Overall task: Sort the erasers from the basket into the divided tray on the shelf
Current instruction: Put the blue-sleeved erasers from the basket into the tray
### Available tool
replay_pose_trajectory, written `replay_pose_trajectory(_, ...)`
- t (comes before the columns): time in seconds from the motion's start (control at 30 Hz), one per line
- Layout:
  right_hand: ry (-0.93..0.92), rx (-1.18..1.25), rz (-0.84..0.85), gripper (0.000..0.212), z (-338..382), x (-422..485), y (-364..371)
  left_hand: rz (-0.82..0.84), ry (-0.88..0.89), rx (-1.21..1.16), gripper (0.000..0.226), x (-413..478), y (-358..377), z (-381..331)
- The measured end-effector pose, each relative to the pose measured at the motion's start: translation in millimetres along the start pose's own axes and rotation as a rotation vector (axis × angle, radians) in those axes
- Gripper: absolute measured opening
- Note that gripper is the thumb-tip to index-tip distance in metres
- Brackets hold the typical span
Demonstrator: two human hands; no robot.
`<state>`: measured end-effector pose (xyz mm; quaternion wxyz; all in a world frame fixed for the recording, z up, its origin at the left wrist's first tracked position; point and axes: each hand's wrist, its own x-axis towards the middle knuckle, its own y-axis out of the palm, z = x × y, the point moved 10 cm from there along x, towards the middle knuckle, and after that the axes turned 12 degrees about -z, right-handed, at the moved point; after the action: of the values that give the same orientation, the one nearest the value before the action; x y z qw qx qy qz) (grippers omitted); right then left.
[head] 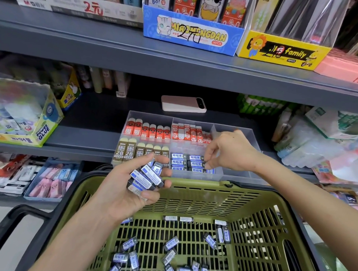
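Centrally, left hand (129,187) curled round diagonal eraser stack (150,176), right hand (230,153) pinching single eraser (197,164), lengthwise left-right, in divided tray (236,172).

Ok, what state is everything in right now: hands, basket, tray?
left hand: grips a bunch of blue erasers.
right hand: pinches one eraser at the tray's blue stack.
basket: loose erasers on its floor.
divided tray: red and 2B sections filled, blue section partly.
phone: lying flat behind tray.

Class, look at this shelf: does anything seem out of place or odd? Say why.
A pink rectangular phone-like device lies loose on the dark shelf behind the clear divided plastic tray; it has no packaging or display box.
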<state>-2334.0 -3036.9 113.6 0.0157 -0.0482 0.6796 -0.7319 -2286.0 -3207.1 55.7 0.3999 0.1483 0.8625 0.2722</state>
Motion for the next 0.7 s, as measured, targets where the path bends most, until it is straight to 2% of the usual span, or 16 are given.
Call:
replay_pose_trajectory(0.1, 0.008, -0.016, -0.05, 0.013, -2.3, 4.2, -8.9, 0.014, -0.001, 0.002, 0.029, 0.4, 1.2, 0.5)
replay_pose_trajectory(0.3, -0.124, -0.181, -0.043, 0.014, 18.3, 6.2, 3.1, 0.012, -0.001, 0.005, 0.033, 1.1, 2.1, 0.4)
replay_pose_trajectory(0.43, -0.106, -0.199, -0.081, 0.015, 14.0, 3.0, 8.0, 0.011, 0.004, 0.005, 0.04, 2.1, 0.2, -0.8)
replay_pose_trajectory(0.5, -0.103, -0.2, -0.102, 0.016, 10.1, 0.3, 8.8, -0.006, 0.007, 0.003, 0.036, 3.3, -2.4, -1.0)
replay_pose_trajectory(0.6, -0.131, -0.193, -0.08, 0.019, 8.6, -2.8, 13.1, -0.026, 0.01, 0.006, 0.032, 4.1, -5.0, -1.3)
replay_pose_trajectory(0.7, -0.183, -0.219, -0.021, 0.023, 10.5, -5.5, 16.0, -0.006, 0.016, 0.008, 0.04, 2.7, -3.3, -1.6)
